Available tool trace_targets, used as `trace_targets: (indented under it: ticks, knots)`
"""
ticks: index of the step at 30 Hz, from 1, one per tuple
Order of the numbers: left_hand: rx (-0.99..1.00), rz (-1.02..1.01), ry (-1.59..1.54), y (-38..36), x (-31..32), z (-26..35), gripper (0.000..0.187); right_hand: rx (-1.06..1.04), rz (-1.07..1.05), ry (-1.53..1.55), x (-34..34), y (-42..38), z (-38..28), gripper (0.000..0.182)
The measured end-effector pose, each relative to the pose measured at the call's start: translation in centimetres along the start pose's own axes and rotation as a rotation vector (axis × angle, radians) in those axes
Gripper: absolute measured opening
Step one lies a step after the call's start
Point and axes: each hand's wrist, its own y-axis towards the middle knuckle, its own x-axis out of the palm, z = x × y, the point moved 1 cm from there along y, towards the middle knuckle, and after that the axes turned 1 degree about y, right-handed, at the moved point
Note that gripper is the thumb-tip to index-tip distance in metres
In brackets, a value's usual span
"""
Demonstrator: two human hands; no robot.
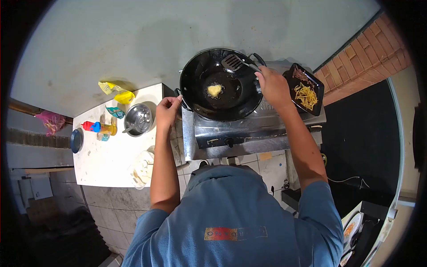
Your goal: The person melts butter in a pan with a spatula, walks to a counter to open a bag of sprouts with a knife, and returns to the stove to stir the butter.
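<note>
A black wok (229, 109) rests on the metal stove (253, 129), with a small yellow clump of food (214, 91) frying in oil at its bottom. My left hand (167, 110) is closed on the wok's left handle. In my right hand (272, 85) is a slotted spatula (232, 62), held by its handle over the wok's upper right side, its head above the pan's inner wall. To the right of that hand sits a black tray (316, 110) with yellow strips (306, 96) and reddish-brown shredded food (302, 75).
A white table (102, 164) on the left bears a steel bowl (138, 120) with a spoon, red and yellow squeeze bottles (107, 129), yellow packets (124, 96) and a tub of white food (144, 169). A brick ledge (362, 60) borders the right.
</note>
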Motion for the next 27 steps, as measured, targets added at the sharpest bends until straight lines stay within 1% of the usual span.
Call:
trace_targets:
  ticks: [2, 5, 8, 10, 11, 13, 14, 16, 17, 19, 23, 25, 27]
  knots:
    - [-0.021, 0.002, 0.005, 0.0, -0.1, -0.3, 0.024, 0.033, -0.020, 0.014, 0.3, 0.2, 0.0, 0.023]
    - [0.047, 0.014, -0.018, 0.2, 0.1, -0.6, 0.025, 0.063, -0.063, 0.046, 0.5, 0.9, 0.3, 0.023]
    - [0.018, 0.013, -0.015, -0.3, 0.2, -0.2, 0.026, 0.056, -0.075, 0.121, 0.1, 1.9, 0.6, 0.023]
    - [-0.003, 0.018, -0.011, -0.3, 0.1, -0.1, 0.026, 0.004, -0.146, 0.198, 0.3, 2.9, 1.6, 0.024]
    - [-0.001, 0.010, -0.002, -0.4, 0.0, -0.1, 0.026, 0.016, -0.141, 0.201, 0.6, 3.2, 1.9, 0.024]
    - [-0.015, 0.009, 0.046, -0.2, 0.0, -0.1, 0.030, -0.106, -0.109, 0.243, 0.8, 3.9, 2.5, 0.022]
    - [-0.005, 0.000, 0.032, -0.2, 0.0, -0.2, 0.031, -0.095, -0.103, 0.245, 0.8, 4.2, 2.5, 0.022]
    - [-0.007, 0.003, 0.035, -0.2, -0.1, -0.2, 0.031, -0.111, -0.202, 0.228, 0.7, 4.9, 2.5, 0.022]
    - [-0.012, 0.014, 0.031, -0.2, 0.0, -0.1, 0.031, -0.104, -0.199, 0.228, 0.8, 5.2, 2.6, 0.022]
    - [-0.006, 0.010, 0.034, -0.1, 0.0, -0.2, 0.031, -0.112, -0.275, 0.193, 0.9, 5.7, 2.8, 0.022]
    - [-0.009, 0.007, 0.012, -0.2, 0.0, 0.0, 0.030, -0.093, -0.317, 0.140, 0.8, 6.4, 2.8, 0.023]
    - [-0.002, 0.006, 0.021, -0.2, -0.1, -0.1, 0.030, -0.144, -0.309, 0.131, 1.1, 6.7, 3.4, 0.022]
    - [0.004, 0.005, 0.030, -0.1, -0.1, 0.0, 0.030, -0.139, -0.325, 0.129, 0.9, 6.9, 3.5, 0.022]
